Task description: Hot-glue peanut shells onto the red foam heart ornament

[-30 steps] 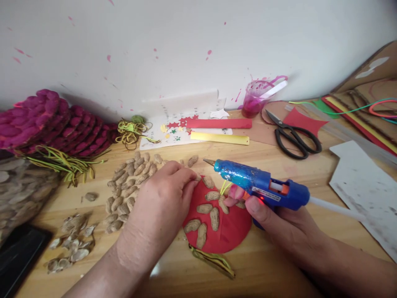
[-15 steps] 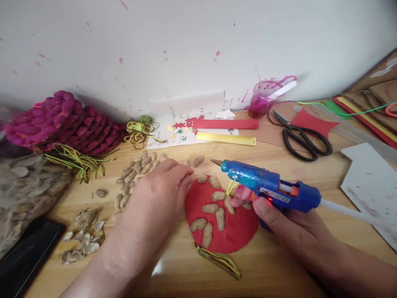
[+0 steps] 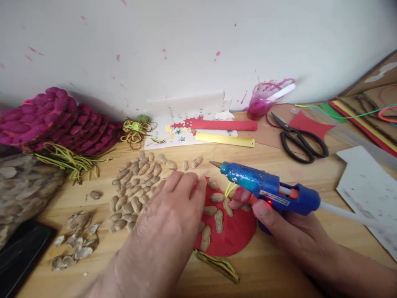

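My right hand grips a blue hot glue gun, its nozzle pointing left above the table and a white glue stick out the back. Below it lies a red paper disc with several peanuts on it. My left hand is bent over the disc's left side, fingers curled down. Its fingertips and whatever they hold are hidden behind the back of the hand. A yellow-green cord loop shows at the disc's upper right, and a yellow-green tassel sticks out at its lower edge.
Loose peanuts spread left of the disc; broken shells and a black phone lie nearer. Magenta peanut-covered discs stack at the back left. Scissors, paper strips and a pink-stained cup are farther back.
My left hand has moved right and slightly down, from the disc's left edge onto its left part, covering some peanuts there. The glue gun is held nearly still.
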